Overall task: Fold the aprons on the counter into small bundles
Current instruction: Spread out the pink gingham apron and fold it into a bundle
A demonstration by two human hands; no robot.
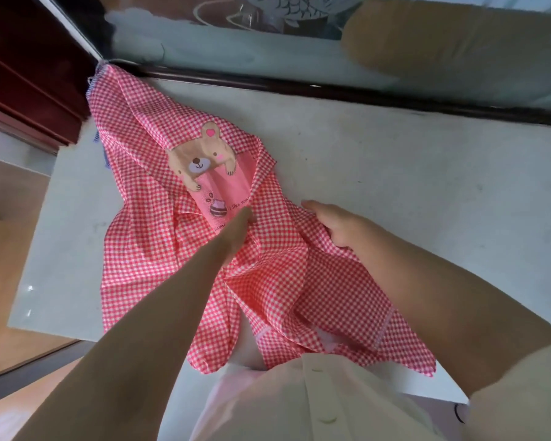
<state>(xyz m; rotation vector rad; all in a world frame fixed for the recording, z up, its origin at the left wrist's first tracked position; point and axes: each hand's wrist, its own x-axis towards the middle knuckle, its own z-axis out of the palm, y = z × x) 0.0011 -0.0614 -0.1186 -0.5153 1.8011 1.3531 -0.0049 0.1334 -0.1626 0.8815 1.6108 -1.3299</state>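
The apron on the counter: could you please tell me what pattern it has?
The apron is pink-and-white gingham; head view.

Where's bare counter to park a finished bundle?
Widest bare patch: counter right of the apron, up to the dark window frame. Narrower strip left of the apron, by the counter's edge. Crowded: near middle, where left hand and right hand work the cloth.

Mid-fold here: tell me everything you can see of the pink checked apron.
The apron is thin, shiny pink-and-white gingham with a bear print and a plain pink panel. It lies rumpled and unfolded across the pale counter, its near edge hanging off. The left hand presses its middle; the right hand grips a raised fold.
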